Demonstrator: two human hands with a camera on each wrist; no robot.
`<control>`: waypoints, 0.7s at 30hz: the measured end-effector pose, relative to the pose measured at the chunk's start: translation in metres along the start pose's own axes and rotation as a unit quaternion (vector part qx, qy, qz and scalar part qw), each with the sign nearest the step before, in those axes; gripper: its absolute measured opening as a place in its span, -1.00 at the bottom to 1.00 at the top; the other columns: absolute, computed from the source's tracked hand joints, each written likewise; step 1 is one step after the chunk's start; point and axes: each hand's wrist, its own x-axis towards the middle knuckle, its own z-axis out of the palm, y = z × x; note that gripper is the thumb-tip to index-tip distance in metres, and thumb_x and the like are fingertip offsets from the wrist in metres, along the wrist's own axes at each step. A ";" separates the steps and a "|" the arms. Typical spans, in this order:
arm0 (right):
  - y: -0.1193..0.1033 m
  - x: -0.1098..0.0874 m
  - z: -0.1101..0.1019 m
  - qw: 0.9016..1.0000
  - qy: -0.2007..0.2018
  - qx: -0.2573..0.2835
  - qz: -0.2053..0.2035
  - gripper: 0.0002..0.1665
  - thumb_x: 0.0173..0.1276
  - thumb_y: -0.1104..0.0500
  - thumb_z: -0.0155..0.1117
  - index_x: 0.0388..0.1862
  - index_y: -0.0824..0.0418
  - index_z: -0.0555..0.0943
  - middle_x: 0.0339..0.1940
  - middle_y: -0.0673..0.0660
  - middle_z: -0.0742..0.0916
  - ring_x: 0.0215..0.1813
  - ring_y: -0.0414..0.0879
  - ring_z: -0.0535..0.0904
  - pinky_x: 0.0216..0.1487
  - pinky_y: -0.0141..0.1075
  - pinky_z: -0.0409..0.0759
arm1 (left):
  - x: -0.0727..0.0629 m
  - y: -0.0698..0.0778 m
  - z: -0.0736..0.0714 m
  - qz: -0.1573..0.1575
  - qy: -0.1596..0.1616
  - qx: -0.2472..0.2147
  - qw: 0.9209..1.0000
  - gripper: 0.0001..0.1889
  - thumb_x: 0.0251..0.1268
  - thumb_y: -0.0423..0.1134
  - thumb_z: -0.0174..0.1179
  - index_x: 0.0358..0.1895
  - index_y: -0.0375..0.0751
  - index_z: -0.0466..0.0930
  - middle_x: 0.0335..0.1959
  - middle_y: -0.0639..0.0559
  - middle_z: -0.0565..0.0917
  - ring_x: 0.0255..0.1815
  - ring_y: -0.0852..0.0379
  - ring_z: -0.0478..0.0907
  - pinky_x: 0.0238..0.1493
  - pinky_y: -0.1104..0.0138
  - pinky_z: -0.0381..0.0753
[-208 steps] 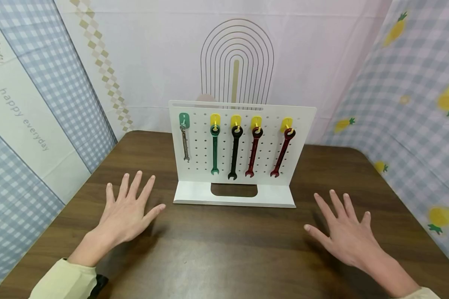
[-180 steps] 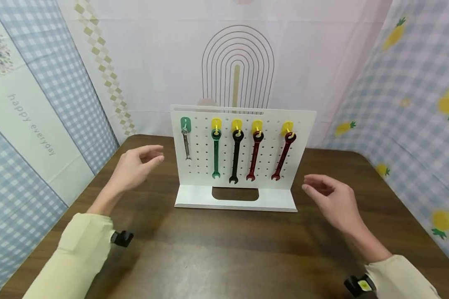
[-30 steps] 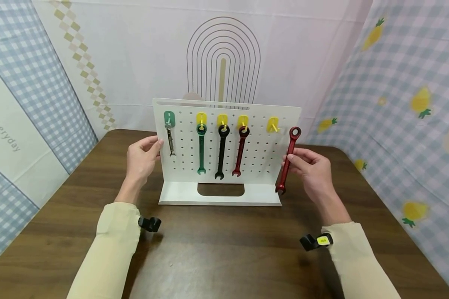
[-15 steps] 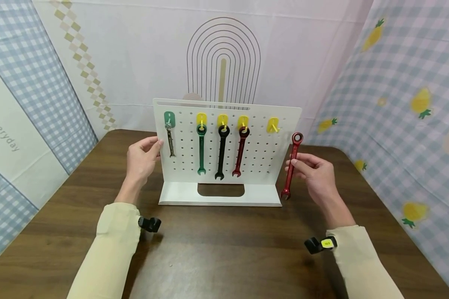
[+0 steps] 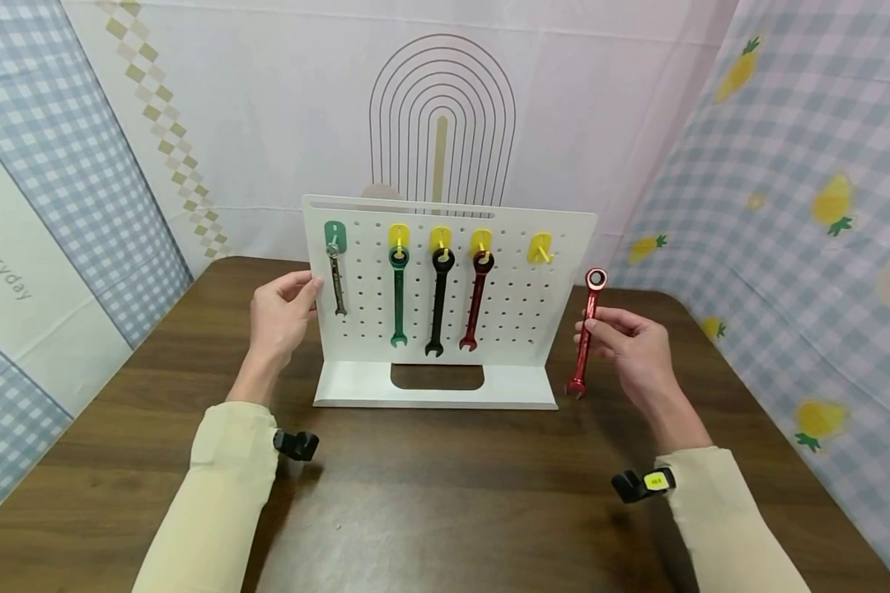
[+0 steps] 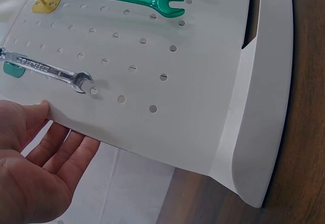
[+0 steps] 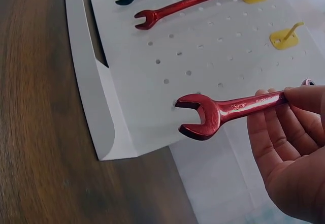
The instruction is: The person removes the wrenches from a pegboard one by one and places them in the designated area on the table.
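A white pegboard stand [image 5: 515, 313] is upright on the wooden table. My left hand [image 5: 282, 313] pinches its left edge, thumb in front and fingers behind, as the left wrist view shows. Just off the board's right side, my right hand [image 5: 634, 346] holds a red combination wrench [image 5: 587, 342] between thumb and fingers, ring end up. Its open end [image 7: 203, 117] faces the camera in the right wrist view. On the board hang a small silver wrench [image 5: 337, 280], a green wrench [image 5: 398, 301], a black wrench [image 5: 439, 305] and a second red wrench [image 5: 477, 305].
Yellow hooks and a green hook [image 5: 334, 234] sit along the board's upper part; the rightmost yellow hook [image 5: 541, 247] sticks out toward the camera. The brown table [image 5: 430, 494] spreads in front. Patterned cloths [image 5: 771, 247] enclose the back and sides.
Both hands were spread over the table at first, and this red wrench hung on the rightmost hook. It is now off the hook, and over the last second has moved right and slightly down.
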 end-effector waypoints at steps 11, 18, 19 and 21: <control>0.007 0.000 -0.016 1.000 0.005 0.001 0.010 -0.83 0.48 0.29 0.40 0.01 0.25 0.75 -0.29 0.01 0.87 -0.27 -0.16 0.84 -0.22 -0.33 0.83 | 0.000 0.000 0.000 -0.004 0.001 0.001 1.000 -0.62 0.59 -0.09 0.24 0.20 -0.31 0.71 0.07 -0.22 0.72 -0.15 0.21 0.63 -0.06 0.38 0.80; 0.011 0.000 -0.025 1.000 0.006 0.013 0.021 -0.85 0.47 0.31 0.41 -0.02 0.20 0.77 -0.29 0.02 0.88 -0.27 -0.14 0.84 -0.26 -0.33 0.82 | 0.000 0.000 0.000 -0.005 -0.001 0.004 1.000 -0.62 0.60 -0.08 0.23 0.20 -0.32 0.71 0.06 -0.22 0.72 -0.18 0.22 0.63 -0.16 0.50 0.75; 0.011 0.000 -0.027 1.000 0.007 0.015 0.023 -0.85 0.47 0.31 0.41 -0.04 0.18 0.78 -0.29 0.03 0.88 -0.27 -0.13 0.84 -0.25 -0.33 0.83 | 0.000 0.000 0.000 -0.005 -0.001 0.004 1.000 -0.62 0.60 -0.08 0.23 0.20 -0.32 0.71 0.06 -0.22 0.72 -0.19 0.23 0.63 -0.17 0.50 0.75; 0.012 0.000 -0.029 0.999 0.009 0.018 0.028 -0.87 0.46 0.30 0.42 -0.08 0.13 0.79 -0.29 0.03 0.88 -0.26 -0.12 0.85 -0.25 -0.33 0.83 | 0.000 -0.001 0.000 -0.004 -0.001 0.004 1.000 -0.62 0.60 -0.08 0.23 0.18 -0.32 0.71 0.03 -0.21 0.72 -0.22 0.24 0.62 -0.16 0.48 0.76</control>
